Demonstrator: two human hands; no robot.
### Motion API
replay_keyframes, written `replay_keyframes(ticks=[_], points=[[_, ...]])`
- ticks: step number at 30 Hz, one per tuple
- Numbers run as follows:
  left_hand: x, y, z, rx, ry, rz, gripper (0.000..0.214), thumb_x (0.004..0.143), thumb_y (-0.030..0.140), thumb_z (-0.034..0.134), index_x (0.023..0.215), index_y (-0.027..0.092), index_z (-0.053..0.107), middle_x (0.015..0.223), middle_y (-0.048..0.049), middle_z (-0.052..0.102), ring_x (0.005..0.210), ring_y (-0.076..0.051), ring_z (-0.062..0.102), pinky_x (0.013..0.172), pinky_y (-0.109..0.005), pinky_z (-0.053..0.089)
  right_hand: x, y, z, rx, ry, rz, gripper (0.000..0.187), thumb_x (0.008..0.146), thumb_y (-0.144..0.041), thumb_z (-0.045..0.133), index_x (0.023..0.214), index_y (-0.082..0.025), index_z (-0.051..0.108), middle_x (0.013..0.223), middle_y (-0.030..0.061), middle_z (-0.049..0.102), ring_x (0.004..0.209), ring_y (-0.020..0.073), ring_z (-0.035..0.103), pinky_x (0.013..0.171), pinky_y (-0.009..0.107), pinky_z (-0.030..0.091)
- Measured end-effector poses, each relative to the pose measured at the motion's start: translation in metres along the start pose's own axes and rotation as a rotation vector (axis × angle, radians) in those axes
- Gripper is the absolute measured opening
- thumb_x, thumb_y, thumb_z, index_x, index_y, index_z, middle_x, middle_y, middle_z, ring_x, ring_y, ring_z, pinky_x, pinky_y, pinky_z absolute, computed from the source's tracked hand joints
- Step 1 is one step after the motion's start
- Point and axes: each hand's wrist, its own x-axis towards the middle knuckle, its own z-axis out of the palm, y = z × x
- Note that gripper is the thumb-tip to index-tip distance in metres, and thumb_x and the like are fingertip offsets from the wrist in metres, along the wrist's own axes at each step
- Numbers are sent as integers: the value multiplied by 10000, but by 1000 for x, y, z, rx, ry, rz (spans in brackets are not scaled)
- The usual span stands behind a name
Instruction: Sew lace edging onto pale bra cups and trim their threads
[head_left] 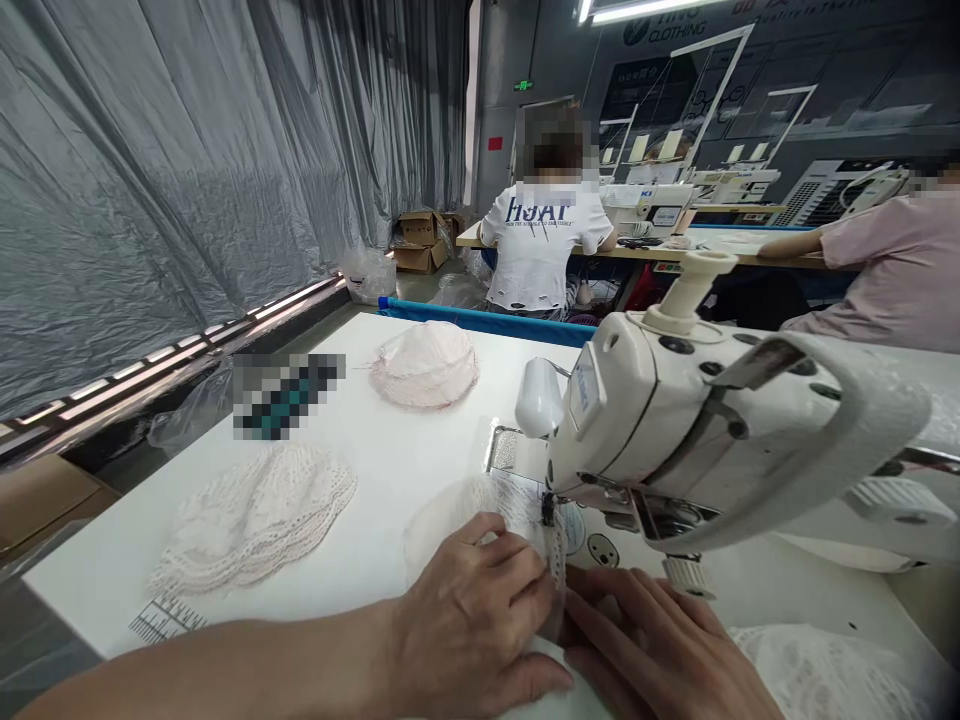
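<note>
- The lace lies on the table, its edge running under the foot of the sewing machine;
- the left hand rests on the lace, just in front of the foot; its fingers are bent and close together, the thumb held apart; from here I cannot tell if they pinch the cloth;
- the right hand lies low beside the lace's edge, near the left; its fingers lie side by side, tips partly hidden, so I cannot tell if they grip;
- a white stack sits to the left, a pinkish stack farther back; more white lace lies at the right;
- beyond, a person in white sits facing away at another table; a person in pink is at the right.
</note>
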Motion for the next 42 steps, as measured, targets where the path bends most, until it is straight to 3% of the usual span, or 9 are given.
replay_keyframes(ticks=[7, 10, 12, 16, 23, 29, 35, 42], points=[[-2, 2, -2, -5, -53, -27, 369, 902, 434, 467, 1057, 107, 539, 945, -68, 582, 907, -199, 506, 847, -393, 366, 8, -1, -5, 9, 103, 18, 236, 955, -282, 400, 1015, -232, 622, 946, 49, 682, 669, 145, 624, 648, 295, 411], [-1, 2, -3, -5, -49, -27, 382, 893, 434, 483, 1090, 110, 530, 961, -68, 581, 915, -202, 505, 846, -397, 366, 14, 2, -11, -47, 234, 19, 295, 965, -376, 384, 995, -211, 626, 850, 52, 702, 624, 151, 628, 609, 296, 419], [0, 2, -3, -3, -47, -27, 370, 886, 420, 497, 1090, 112, 530, 966, -68, 578, 917, -206, 508, 839, -396, 369, 18, 3, -13, -92, 271, 20, 377, 963, -448, 358, 1044, -189, 620, 902, 78, 712, 675, 170, 644, 617, 306, 434], [0, 3, -4, 1, -39, -34, 325, 878, 369, 502, 1078, 115, 533, 940, -67, 574, 911, -207, 506, 839, -396, 366, 19, 1, -9, -115, 222, -41, 504, 954, -527, 304, 1037, -160, 639, 1054, 102, 699, 711, 166, 653, 618, 296, 444], [3, 0, -1, -18, -32, -68, 284, 854, 343, 516, 1042, 132, 538, 949, -60, 568, 889, -192, 510, 859, -402, 352, 20, 0, -5, -32, 237, 9, 438, 960, -493, 342, 926, -182, 649, 948, 53, 732, 642, 143, 644, 616, 294, 411], [7, -3, 0, 4, -5, -75, 286, 832, 330, 532, 1044, 137, 538, 976, -60, 570, 899, -195, 519, 886, -419, 347, 22, 2, -4, -98, 255, -14, 442, 970, -473, 327, 1030, -148, 619, 947, 79, 730, 702, 167, 668, 638, 317, 421], [11, -10, 4, -21, -9, -104, 304, 844, 341, 517, 1078, 147, 534, 992, -72, 569, 918, -209, 518, 917, -442, 320, 24, 1, -1, -138, 195, 14, 480, 986, -459, 259, 1088, -113, 576, 885, 81, 737, 571, 159, 646, 597, 329, 457], [13, -15, 4, -8, -25, -120, 351, 841, 384, 532, 1104, 152, 528, 987, -64, 564, 921, -210, 518, 922, -442, 319, 26, 3, 1, -155, 147, 19, 488, 987, -452, 238, 1095, -110, 569, 913, 90, 728, 662, 173, 658, 615, 329, 460]])
